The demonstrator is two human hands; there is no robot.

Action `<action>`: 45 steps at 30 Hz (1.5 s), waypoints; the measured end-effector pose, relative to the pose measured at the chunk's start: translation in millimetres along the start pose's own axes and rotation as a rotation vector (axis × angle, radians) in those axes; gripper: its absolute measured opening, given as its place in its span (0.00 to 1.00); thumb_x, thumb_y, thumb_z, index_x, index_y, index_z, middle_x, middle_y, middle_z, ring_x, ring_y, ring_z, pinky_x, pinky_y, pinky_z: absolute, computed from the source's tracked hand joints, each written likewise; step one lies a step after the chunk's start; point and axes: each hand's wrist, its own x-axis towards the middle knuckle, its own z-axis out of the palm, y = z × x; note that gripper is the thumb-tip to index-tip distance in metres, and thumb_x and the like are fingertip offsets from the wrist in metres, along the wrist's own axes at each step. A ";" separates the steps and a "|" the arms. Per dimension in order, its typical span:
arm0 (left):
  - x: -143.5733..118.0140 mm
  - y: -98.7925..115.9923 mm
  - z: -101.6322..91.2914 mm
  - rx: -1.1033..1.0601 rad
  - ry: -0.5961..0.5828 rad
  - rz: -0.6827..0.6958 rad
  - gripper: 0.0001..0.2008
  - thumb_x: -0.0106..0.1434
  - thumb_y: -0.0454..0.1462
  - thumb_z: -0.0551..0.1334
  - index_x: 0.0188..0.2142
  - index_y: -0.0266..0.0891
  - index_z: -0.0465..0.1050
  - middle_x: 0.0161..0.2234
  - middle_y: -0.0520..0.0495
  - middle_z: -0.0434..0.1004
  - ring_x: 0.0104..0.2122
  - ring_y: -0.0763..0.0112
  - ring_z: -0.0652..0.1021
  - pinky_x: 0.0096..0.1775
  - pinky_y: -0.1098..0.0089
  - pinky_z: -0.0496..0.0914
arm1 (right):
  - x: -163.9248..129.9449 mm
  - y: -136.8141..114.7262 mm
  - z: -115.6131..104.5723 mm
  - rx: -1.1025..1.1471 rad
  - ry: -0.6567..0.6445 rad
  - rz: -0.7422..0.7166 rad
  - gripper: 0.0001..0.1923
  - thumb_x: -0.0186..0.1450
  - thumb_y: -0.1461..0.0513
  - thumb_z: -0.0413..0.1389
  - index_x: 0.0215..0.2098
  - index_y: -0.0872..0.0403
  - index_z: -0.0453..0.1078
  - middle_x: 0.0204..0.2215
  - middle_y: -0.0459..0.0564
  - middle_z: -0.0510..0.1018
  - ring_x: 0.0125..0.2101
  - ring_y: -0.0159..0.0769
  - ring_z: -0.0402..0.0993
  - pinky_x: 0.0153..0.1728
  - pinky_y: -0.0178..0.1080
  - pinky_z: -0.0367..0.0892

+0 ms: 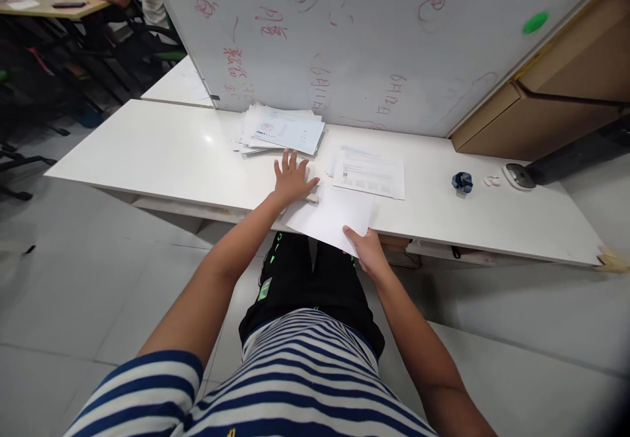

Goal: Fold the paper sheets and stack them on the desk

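At the near edge of the white table (162,155), the blank sheet (331,217) overhangs. The left hand (292,180) lies flat, fingers spread, on its eleven-o'clock corner; the right hand (367,248) pinches its five-o'clock edge. A printed sheet (371,173) lies just beyond at one o'clock.

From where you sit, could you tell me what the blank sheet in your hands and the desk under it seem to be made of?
The blank sheet, pinched by the right hand and pressed flat by the left hand, looks like thin matte white paper: it overhangs the edge unsupported. The desk appears to be white laminated board, smooth and slightly glossy, judging by a light reflection.
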 end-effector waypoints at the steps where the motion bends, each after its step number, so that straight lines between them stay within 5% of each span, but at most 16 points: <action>1: -0.9 -1.2 -0.5 -0.015 0.006 -0.012 0.36 0.64 0.58 0.48 0.64 0.41 0.54 0.71 0.41 0.35 0.69 0.49 0.32 0.64 0.43 0.36 | -1.2 0.2 -2.3 -0.010 0.004 0.004 0.21 0.55 0.52 0.63 0.41 0.58 0.74 0.31 0.54 0.82 0.24 0.41 0.76 0.18 0.39 0.71; 9: -2.4 -1.0 0.3 -0.026 0.041 -0.037 0.35 0.65 0.56 0.49 0.64 0.40 0.55 0.71 0.38 0.37 0.69 0.47 0.34 0.64 0.42 0.38 | -19.9 -2.0 -54.1 -0.084 0.181 -0.029 0.23 0.51 0.50 0.67 0.38 0.57 0.76 0.40 0.58 0.82 0.39 0.48 0.80 0.39 0.45 0.77; 14: 1.3 2.2 2.1 -0.008 0.014 -0.075 0.34 0.64 0.57 0.50 0.63 0.42 0.56 0.71 0.39 0.39 0.69 0.46 0.34 0.64 0.40 0.38 | -21.1 0.5 -75.8 -0.140 0.197 0.008 0.26 0.50 0.47 0.67 0.38 0.58 0.76 0.40 0.59 0.82 0.40 0.51 0.80 0.42 0.48 0.76; 26: 5.4 5.8 2.3 0.042 -0.061 -0.092 0.37 0.64 0.58 0.49 0.66 0.44 0.51 0.71 0.45 0.38 0.68 0.46 0.29 0.64 0.40 0.32 | -7.5 18.2 -75.7 -0.127 0.152 0.006 0.28 0.51 0.49 0.68 0.43 0.58 0.75 0.37 0.57 0.83 0.39 0.49 0.80 0.41 0.47 0.75; 36: 5.7 4.5 6.7 0.000 -0.055 -0.087 0.36 0.64 0.59 0.48 0.66 0.47 0.52 0.71 0.49 0.39 0.67 0.45 0.25 0.62 0.39 0.27 | -23.7 -7.3 -91.5 -0.098 0.235 -0.004 0.28 0.50 0.50 0.69 0.44 0.55 0.74 0.44 0.56 0.81 0.43 0.49 0.79 0.42 0.45 0.76; 45: 5.7 5.2 4.7 0.004 -0.067 -0.085 0.35 0.64 0.58 0.48 0.65 0.46 0.54 0.71 0.48 0.39 0.67 0.44 0.27 0.62 0.38 0.28 | -26.3 -2.3 -96.1 -0.089 0.225 -0.058 0.30 0.48 0.50 0.70 0.46 0.53 0.74 0.45 0.56 0.81 0.45 0.51 0.78 0.45 0.49 0.75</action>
